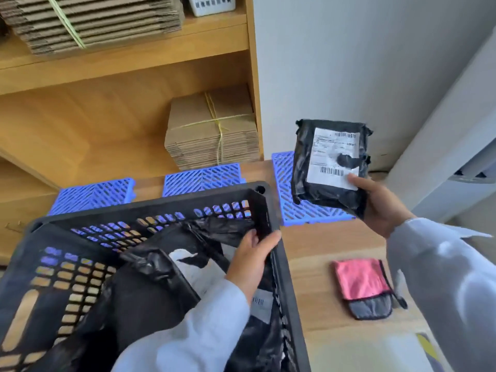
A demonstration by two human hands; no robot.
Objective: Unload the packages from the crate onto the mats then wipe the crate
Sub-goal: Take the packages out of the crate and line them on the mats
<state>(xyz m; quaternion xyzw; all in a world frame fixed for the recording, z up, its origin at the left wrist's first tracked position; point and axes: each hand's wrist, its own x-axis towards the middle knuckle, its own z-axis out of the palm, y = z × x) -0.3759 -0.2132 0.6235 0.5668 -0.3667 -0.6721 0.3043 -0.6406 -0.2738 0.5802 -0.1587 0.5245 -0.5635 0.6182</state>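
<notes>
Packages in crumpled black plastic wrap (150, 285) are piled inside the black perforated plastic crate (67, 264), which is set at the near left of the light wooden bench (322, 245); white labels are seen among them. The crate's right wall is gripped near its far corner by the left hand (252, 259), thumb outside the rim and fingers curled inside. To the right of the crate a stretch of bare bench is left, on which a folded pink cloth with grey edging (362, 287) is lying. One black wrapped package with a white barcode label (330, 165) is held by the right hand (381, 205), thumb pressed on the label's lower corner and fingers curled beneath; it is raised above the right blue slatted plastic mat (287, 189). Two more blue slatted mats, one at the middle (204, 178) and one at the left (94, 194), are laid along the far edge of the bench, apart from one another and partly hidden by the crate. Behind them, on the wooden shelf unit (107, 124), a tied bundle of flat brown cardboard (212, 130) is stacked, and a larger tied cardboard stack (91, 20) is kept on the shelf above, beside a white plastic basket (212, 4).
</notes>
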